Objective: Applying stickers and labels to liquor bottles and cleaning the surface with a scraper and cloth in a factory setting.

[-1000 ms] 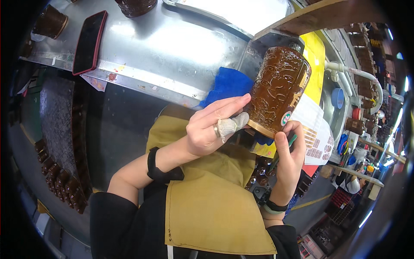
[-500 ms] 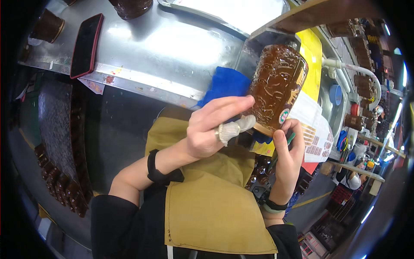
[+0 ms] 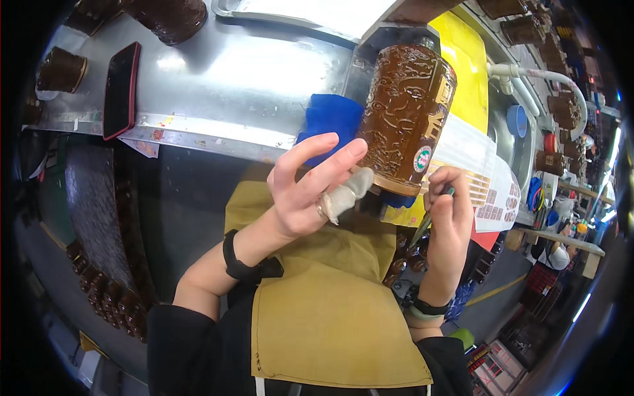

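Observation:
A brown glazed bottle [image 3: 406, 112] with raised relief, gold lettering and a small round label leans on its side, neck away from me, base toward me. A blue cloth [image 3: 330, 122] lies beside it, and some blue shows under its base. My left hand [image 3: 307, 188] is open at the base's left, fingers spread, with a pale cloth cover on its thumb; whether the thumb touches the bottle I cannot tell. To the right of the base, my right hand [image 3: 449, 204] is closed around a thin, greenish tool [image 3: 421, 229], whose kind is unclear.
The metal bench [image 3: 218, 135] carries a phone [image 3: 121, 91] with a red case, brown pots [image 3: 61, 70] and a white tray [image 3: 290, 13]. Yellow sheet [image 3: 462, 63] and printed papers [image 3: 498, 201] lie at the right. Several brown pieces [image 3: 109, 297] stand low at the left.
My left hand has drawn back from the bottle's side and spread its fingers. My right hand has come off the base edge, slightly rightward. The view has shifted a little.

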The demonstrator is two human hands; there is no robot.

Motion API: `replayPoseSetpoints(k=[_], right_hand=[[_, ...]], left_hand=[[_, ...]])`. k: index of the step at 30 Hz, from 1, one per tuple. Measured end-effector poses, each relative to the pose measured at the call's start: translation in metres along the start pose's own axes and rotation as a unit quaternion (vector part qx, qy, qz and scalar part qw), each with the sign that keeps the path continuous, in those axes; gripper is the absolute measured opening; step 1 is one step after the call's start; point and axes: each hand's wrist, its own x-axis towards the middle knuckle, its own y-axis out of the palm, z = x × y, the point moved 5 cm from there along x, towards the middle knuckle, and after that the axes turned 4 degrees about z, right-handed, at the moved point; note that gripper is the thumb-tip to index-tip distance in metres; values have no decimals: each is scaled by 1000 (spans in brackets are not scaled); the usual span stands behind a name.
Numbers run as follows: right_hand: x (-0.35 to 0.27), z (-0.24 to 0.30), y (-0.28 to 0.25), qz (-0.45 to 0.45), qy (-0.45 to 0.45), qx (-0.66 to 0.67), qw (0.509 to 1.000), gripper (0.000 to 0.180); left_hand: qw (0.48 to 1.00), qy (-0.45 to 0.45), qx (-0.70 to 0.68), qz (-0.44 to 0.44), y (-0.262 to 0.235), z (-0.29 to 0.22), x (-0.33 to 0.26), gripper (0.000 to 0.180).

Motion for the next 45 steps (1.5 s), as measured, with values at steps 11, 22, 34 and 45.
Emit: replayPoseSetpoints(k=[11, 22, 34, 45], right_hand=[[-12, -5, -17, -60, 30, 71, 995, 26], [-18, 43, -7, -125, -92, -106, 982, 21], [-2, 87, 68, -23, -155, -464, 872, 14], [-10, 76, 38, -94, -144, -448, 877, 15]], left_hand=[[988, 43, 109, 100, 14, -26, 30, 43], [969, -150, -192, 34, 9, 7, 24, 68], [992, -65, -108, -10, 10, -3, 41, 56], [988, -102, -116, 4, 10, 4, 36, 52]])
